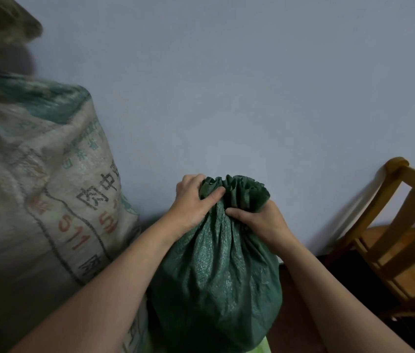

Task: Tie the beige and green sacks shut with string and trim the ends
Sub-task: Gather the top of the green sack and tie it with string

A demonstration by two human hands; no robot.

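A full green woven sack [216, 281] stands upright in front of me, its mouth gathered into a ruffled bunch at the top. My left hand [192, 202] grips the left side of the gathered neck, thumb pressed across the folds. My right hand [259, 221] clutches the neck from the right, just below the ruffle. A large beige printed sack [35, 200] stands to the left, touching the green one; its top is blurred and runs out of view. No string shows in the frame.
A pale blue-grey wall [226, 85] rises right behind the sacks. A wooden chair [400, 240] stands at the right against the wall. Dark floor [303, 314] shows between the green sack and the chair.
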